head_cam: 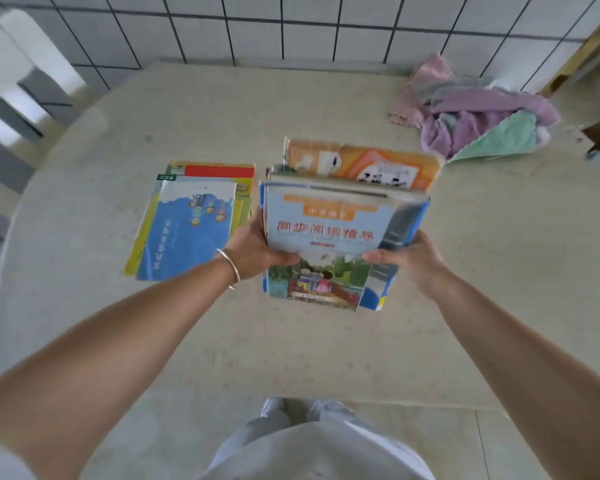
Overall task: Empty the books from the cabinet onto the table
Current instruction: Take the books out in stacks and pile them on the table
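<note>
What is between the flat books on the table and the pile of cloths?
In the head view, the stack of books gripped by the left hand and right hand sits between the flat books and cloths.

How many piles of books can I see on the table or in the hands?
2. One pile lies flat on the table, left. The other pile is held by both hands, right of it. Books inside each pile are partly hidden.
</note>
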